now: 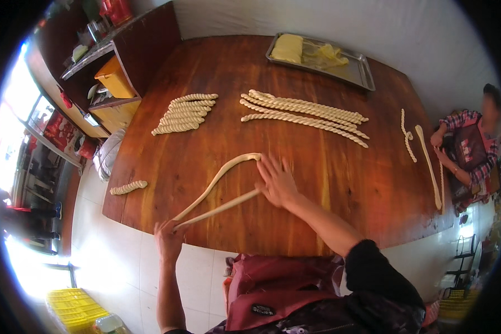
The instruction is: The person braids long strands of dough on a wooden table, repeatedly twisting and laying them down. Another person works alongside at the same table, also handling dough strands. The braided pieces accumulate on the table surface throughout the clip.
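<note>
A long dough strand (217,177) lies in a bent loop on the wooden table (217,142) before me. At the table's near left edge, my left hand (170,236) grips the strand where its two lengths meet. My right hand (277,179) is spread flat, its fingers apart, touching the strand's far parts. One length runs straight to my right palm; the other curves up to a thick end by my fingertips. Whether these lengths join under my right hand is hidden.
Beyond my hands lie a group of short twisted dough pieces (188,112) and several long twisted strands (304,112). A single short twist (128,188) sits left. A metal tray (361,71) holds a dough block (287,48). At right, a person (469,150) handles dough strands.
</note>
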Demonstrator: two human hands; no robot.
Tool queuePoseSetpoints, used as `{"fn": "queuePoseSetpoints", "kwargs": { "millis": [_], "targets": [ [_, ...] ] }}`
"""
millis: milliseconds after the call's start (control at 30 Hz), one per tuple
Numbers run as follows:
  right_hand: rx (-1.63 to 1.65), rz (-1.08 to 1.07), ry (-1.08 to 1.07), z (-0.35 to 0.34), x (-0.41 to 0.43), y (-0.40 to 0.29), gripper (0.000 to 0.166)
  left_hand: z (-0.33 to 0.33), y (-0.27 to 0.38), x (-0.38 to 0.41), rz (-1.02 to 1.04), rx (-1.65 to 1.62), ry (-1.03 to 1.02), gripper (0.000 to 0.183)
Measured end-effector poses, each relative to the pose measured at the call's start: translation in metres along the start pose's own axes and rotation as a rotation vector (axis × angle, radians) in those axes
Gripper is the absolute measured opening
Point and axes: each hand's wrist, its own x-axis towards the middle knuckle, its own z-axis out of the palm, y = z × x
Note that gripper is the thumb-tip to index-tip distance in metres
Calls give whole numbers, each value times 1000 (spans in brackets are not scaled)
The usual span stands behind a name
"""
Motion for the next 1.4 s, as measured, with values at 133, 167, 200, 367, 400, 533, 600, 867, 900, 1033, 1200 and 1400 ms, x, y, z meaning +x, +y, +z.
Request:
{"fn": "queuePoseSetpoints", "kwargs": {
  "millis": [133, 167, 200, 367, 400, 533, 600, 867, 900, 1033, 1200, 1400],
  "targets": [
    [232, -129, 20, -17, -72, 6, 36, 12, -28, -4, 154, 141, 161, 17],
    [269, -142, 65, -9, -74, 14, 29, 22, -29, 3, 166, 132, 212, 18],
    [473, 26, 50, -2, -62, 15, 24, 32, -28, 9, 182, 133, 244, 20],
    [654, 400, 440, 58, 95, 20, 13, 68, -36, 50, -329, -547, 80, 11],
    [540, 201, 320, 60, 103, 15, 13, 68, -28, 57, -257, -750, 162, 14],
    [335, -24, 99, 43, 76, 12, 14, 62, -31, 79, -300, -1419, 292, 12],
    [355, 15, 295, 6, 23, 27, 12, 57, -57, 70, -267, -973, 2, 11],
    [67, 244, 202, -38, -112, 99, 36, 49, 55, 42, 708, 161, -239, 25],
    [31, 215, 99, -43, -127, 91, 42, 43, 48, 48, 762, 251, -230, 23],
    [-2, 90, -176, -59, -176, 53, 61, 3, -9, 36, 759, 489, -334, 17],
    [-85, 338, -141, -45, -102, 87, 61, 7, -28, 37, 663, 478, -310, 23],
    [207, 10, 43, -52, -160, 69, 23, 46, -97, -10, 522, -18, -73, 13]
  ]
}}
